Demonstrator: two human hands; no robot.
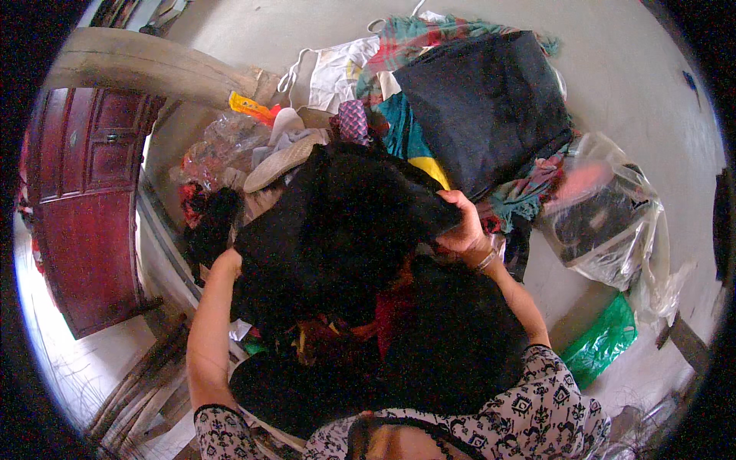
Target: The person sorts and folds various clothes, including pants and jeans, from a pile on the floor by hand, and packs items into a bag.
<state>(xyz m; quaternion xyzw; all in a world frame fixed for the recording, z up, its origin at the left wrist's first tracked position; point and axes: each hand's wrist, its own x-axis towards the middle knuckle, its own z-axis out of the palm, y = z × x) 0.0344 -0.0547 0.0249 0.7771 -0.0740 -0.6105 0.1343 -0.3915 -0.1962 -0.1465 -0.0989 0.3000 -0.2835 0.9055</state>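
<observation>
A large black cloth item [356, 213], perhaps a garment or soft bag, spreads between my two hands in front of me. My left hand [231, 261] grips its left edge, with the fingers mostly hidden behind it. At its upper right side, my right hand [464, 224] pinches the black fabric with the thumb on top. Below, dark red cloth [394, 313] shows beside more black fabric [460, 339] near my lap. Just past the held item lie a patterned purple cloth [353, 122], a beige shoe or slipper [284, 162] and a teal and yellow cloth [405, 132].
A folded black cloth or bag [483, 109] rests on a plaid scarf [397, 49] beside a white cloth mask [339, 72]. Clear plastic bags [609, 218], a green plastic bag [604, 339] and a yellow packet [251, 107] lie around. A dark red wooden door [92, 230] stands left.
</observation>
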